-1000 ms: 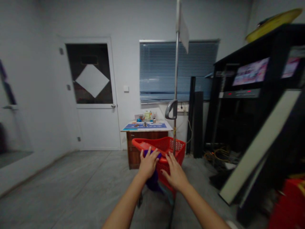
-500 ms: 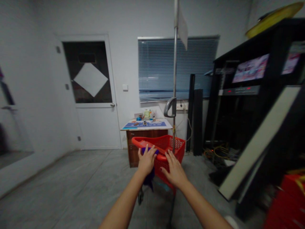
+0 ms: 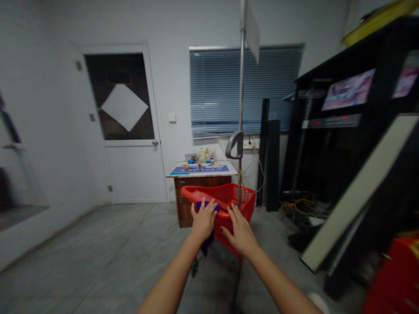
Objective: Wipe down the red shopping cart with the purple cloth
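A red plastic shopping cart basket [image 3: 225, 190] on a thin frame with wheels stands in front of me. A grey metal pole [image 3: 241, 87] with a grey loop handle [image 3: 233, 145] rises from it. My left hand [image 3: 203, 221] presses a purple cloth [image 3: 207, 244] against the basket's near rim, its fingers bent over the cloth, which hangs down below. To its right, my right hand [image 3: 241, 232] rests on the rim with fingers stretched out and thumb apart, holding nothing.
Behind the cart is a small wooden desk [image 3: 186, 209] with a blue-and-white sheet and small items. At right lean long panels [image 3: 356, 196] beside a black rack [image 3: 353, 150] with screens; cables [image 3: 304, 207] lie on the floor. A red object [image 3: 393, 279] stands lower right. A white door [image 3: 134, 174] is at left.
My left hand and the purple cloth have shifted slightly to the right along the rim. The right hand stays at the rim, and the view has tilted a little.
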